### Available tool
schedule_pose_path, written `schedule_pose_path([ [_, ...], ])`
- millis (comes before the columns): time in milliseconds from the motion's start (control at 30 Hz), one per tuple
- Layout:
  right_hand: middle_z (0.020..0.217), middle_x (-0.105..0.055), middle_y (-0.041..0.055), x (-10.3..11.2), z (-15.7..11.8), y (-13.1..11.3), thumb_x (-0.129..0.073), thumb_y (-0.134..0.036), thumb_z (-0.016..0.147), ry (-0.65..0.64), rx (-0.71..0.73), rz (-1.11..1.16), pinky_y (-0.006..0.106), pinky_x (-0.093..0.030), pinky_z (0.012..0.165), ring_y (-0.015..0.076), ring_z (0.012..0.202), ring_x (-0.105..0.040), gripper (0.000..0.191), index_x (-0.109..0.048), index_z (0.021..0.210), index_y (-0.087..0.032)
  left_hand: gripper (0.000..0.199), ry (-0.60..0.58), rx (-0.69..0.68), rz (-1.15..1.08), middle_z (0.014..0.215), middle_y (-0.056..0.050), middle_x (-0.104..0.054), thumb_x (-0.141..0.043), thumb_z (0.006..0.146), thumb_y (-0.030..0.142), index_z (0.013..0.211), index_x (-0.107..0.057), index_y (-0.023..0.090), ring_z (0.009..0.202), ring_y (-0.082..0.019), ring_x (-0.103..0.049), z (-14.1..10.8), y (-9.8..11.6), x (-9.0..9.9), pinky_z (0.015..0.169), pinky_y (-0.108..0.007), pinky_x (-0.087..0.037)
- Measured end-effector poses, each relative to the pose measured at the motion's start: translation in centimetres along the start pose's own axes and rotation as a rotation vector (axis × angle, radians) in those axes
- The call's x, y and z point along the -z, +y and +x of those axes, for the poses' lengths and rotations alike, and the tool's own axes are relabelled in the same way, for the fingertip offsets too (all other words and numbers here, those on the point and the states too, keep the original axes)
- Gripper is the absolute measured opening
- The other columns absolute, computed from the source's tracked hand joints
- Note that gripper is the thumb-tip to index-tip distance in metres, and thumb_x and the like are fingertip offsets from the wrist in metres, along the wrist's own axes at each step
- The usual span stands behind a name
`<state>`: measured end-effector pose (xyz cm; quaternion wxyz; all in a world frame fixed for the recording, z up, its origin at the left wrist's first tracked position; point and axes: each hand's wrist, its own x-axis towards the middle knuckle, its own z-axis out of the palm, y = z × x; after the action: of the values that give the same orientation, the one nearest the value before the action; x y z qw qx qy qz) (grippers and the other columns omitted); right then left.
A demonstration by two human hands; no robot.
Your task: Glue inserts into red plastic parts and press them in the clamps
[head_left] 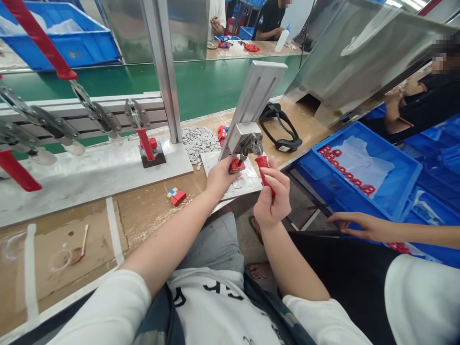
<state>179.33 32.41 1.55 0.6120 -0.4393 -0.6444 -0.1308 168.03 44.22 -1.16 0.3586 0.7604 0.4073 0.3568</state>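
Observation:
A toggle clamp (247,146) is mounted on an upright metal bracket (251,100) that stands on a white base plate. My right hand (273,194) is wrapped round the clamp's red handle (262,167), which points down. With its fingertips my left hand (222,177) holds a small red part (236,166) on the plate, under the clamp's plunger. A pile of small grey pieces (201,143) lies behind my left hand. On the bench to its left is a red block (176,197) with blue and yellow bits.
More toggle clamps (97,115) line the rail at left, one over a red part. Black straps (282,129) lie behind the bracket. Blue bins (359,167) stand at right, near another person's hand (359,226). A cup (61,258) sits front left.

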Motion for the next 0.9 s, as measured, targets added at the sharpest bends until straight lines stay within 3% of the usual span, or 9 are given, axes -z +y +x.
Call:
schedule_pose_path([
  [100,0.165,-0.049,0.0121,-0.1,-1.1,0.2,-0.036,-0.028,0.112,-0.126,-0.092,-0.161,0.069,-0.046,0.123,0.0344,0.157,-0.047,0.053,-0.040,0.165,-0.036,0.050,-0.012,0.007,0.012,0.126,-0.005,-0.079,-0.086,0.083,0.017,0.130,-0.070,0.026,0.117,-0.028,-0.074,-0.1,0.2,0.2,0.102,-0.036,-0.056],
  [200,0.177,-0.033,0.0087,-0.3,-2.1,0.2,-0.035,-0.025,0.112,-0.179,-0.118,-0.178,0.066,-0.042,0.127,0.0328,0.163,-0.037,0.063,-0.025,0.173,-0.038,0.049,-0.025,0.015,0.012,0.125,-0.005,-0.079,-0.086,0.084,0.019,0.129,-0.070,0.027,0.117,-0.028,-0.073,-0.2,0.3,0.4,0.102,-0.036,-0.056],
  [533,0.178,-0.032,0.0084,-0.7,-2.7,0.0,-0.032,-0.025,0.112,-0.161,-0.142,-0.230,0.062,-0.041,0.129,0.0309,0.164,-0.034,0.065,-0.020,0.175,-0.034,0.044,-0.013,0.025,-0.044,0.116,-0.003,-0.081,-0.086,0.084,0.023,0.126,-0.073,0.027,0.110,-0.028,-0.075,-0.2,0.2,0.5,0.099,-0.035,-0.056],
  [733,0.175,-0.032,0.0232,-2.7,-5.6,4.1,-0.032,-0.036,0.113,-0.260,-0.255,-0.306,0.061,-0.039,0.130,0.0322,0.165,-0.032,0.072,-0.001,0.176,-0.018,0.041,-0.020,0.032,-0.030,0.116,-0.005,-0.081,-0.084,0.086,0.020,0.126,-0.072,0.027,0.111,-0.028,-0.075,-0.3,0.2,0.7,0.100,-0.038,-0.057],
  [900,0.175,-0.030,0.0274,-4.0,-6.8,6.4,-0.036,-0.036,0.112,-0.369,-0.313,-0.374,0.071,-0.025,0.132,0.0355,0.169,-0.020,0.070,-0.016,0.174,-0.010,0.042,-0.042,0.014,0.013,0.118,-0.007,-0.079,-0.080,0.089,0.022,0.130,-0.070,0.030,0.114,-0.031,-0.074,-0.2,-0.2,-0.1,0.102,-0.041,-0.058],
])
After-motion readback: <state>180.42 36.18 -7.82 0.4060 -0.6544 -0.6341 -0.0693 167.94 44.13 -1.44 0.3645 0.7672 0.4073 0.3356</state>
